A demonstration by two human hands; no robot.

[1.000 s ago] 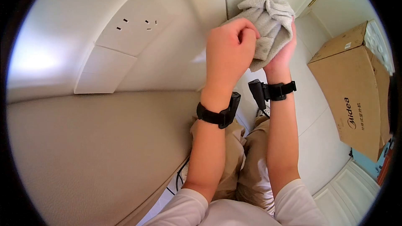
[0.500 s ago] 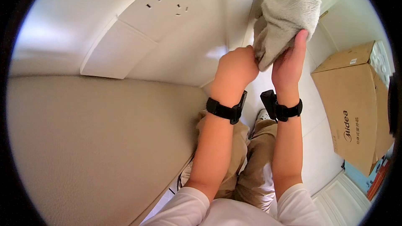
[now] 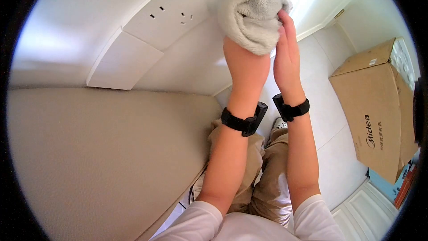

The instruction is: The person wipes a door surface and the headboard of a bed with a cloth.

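A light grey, fluffy cloth (image 3: 256, 15) is bunched up at the top middle of the view. It covers the fingers of my left hand (image 3: 247, 62), so only the back of that hand and the wrist show. My right hand (image 3: 287, 58) lies along the cloth's right side, its long fingers stretched upward and the fingertips touching the fabric. Each wrist wears a black strap with a small black device.
At the left is a beige padded surface (image 3: 111, 151), below a pale wall panel with a socket plate (image 3: 171, 22). A Midea cardboard box (image 3: 370, 107) stands on the tiled floor (image 3: 332, 120) at the right. My legs are below.
The cloth has moved left and now sits over my left hand, folded into a rounder bundle. My right hand has shifted left with it, its fingers now straighter along the side.
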